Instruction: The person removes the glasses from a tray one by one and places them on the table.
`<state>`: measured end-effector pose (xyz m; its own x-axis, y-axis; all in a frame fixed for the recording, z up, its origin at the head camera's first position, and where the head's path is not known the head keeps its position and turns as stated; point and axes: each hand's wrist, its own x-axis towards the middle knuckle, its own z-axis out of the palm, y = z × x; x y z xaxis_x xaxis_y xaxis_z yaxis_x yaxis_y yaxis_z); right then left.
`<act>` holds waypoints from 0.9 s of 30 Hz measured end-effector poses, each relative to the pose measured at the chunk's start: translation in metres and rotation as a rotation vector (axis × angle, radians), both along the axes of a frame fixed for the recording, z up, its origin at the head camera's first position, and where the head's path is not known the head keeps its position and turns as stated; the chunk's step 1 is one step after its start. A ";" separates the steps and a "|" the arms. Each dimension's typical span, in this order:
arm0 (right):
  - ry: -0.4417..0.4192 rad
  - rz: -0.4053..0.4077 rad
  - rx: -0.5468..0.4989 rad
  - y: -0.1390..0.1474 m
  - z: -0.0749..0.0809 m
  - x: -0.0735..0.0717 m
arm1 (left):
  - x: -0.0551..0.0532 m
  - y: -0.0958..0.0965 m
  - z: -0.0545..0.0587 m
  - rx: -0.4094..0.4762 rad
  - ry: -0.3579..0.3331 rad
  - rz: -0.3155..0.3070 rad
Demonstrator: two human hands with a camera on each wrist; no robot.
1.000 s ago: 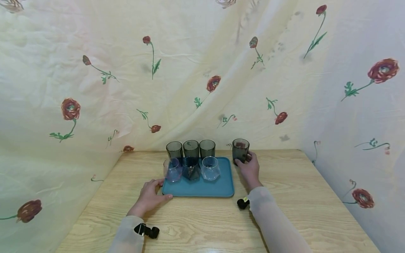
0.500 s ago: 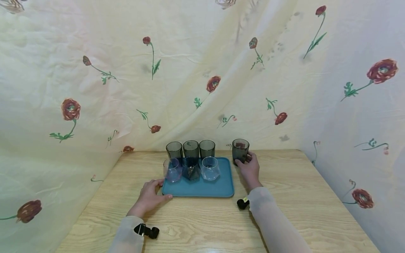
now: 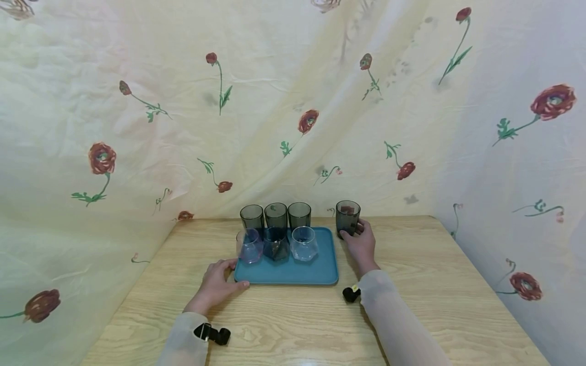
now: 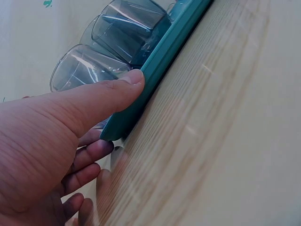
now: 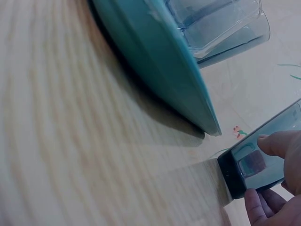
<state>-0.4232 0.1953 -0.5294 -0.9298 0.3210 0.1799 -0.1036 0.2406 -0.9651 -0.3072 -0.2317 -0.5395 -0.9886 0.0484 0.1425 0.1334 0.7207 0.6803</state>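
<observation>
My right hand (image 3: 360, 245) grips a grey tinted drinking glass (image 3: 347, 216) beside the tray's back right corner. The glass is upright, its thick base at the tabletop in the right wrist view. At the front left corner of the blue tray (image 3: 293, 275), my left hand (image 3: 217, 283) holds the rim, its thumb (image 4: 117, 92) along the front edge and fingers at the side. Three tall grey glasses (image 3: 276, 216) stand at the tray's back. Ahead of them sit three short faceted glasses: a pinkish one (image 3: 250, 249), a dark one (image 3: 276, 248) and a clear one (image 3: 304, 246).
The tray lies on a pale wooden table (image 3: 284, 325). A cream cloth with printed red flowers (image 3: 274, 101) hangs behind the table and along both sides. Black wrist cameras sit on both sleeves, the left one (image 3: 212, 334) near the table's front.
</observation>
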 end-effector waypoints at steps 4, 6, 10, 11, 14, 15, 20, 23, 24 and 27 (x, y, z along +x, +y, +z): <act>-0.002 0.004 0.000 0.001 0.001 -0.001 | 0.001 0.001 0.002 0.008 0.005 -0.001; -0.003 -0.003 0.012 0.002 0.002 -0.001 | 0.001 0.001 0.002 0.009 0.005 -0.001; -0.013 -0.004 0.025 0.005 0.006 0.001 | 0.000 0.000 0.000 0.010 0.003 -0.001; -0.017 0.001 0.018 0.006 0.007 0.001 | 0.000 0.000 0.000 0.009 0.001 0.000; -0.019 0.014 0.005 0.008 0.007 0.001 | 0.000 0.000 -0.001 0.009 -0.004 0.000; -0.020 0.022 0.005 0.008 0.007 0.000 | 0.000 0.000 -0.002 0.011 -0.006 0.001; -0.029 0.035 0.040 0.008 0.005 -0.006 | 0.001 -0.001 -0.001 0.021 -0.007 0.003; -0.036 0.037 0.058 0.008 0.007 -0.009 | 0.001 -0.001 -0.001 0.021 -0.004 0.003; -0.035 0.040 0.062 0.008 0.008 -0.009 | 0.001 -0.001 -0.001 0.020 -0.003 0.002; -0.036 0.050 0.078 0.008 0.011 -0.010 | 0.000 0.000 -0.001 0.019 0.002 0.000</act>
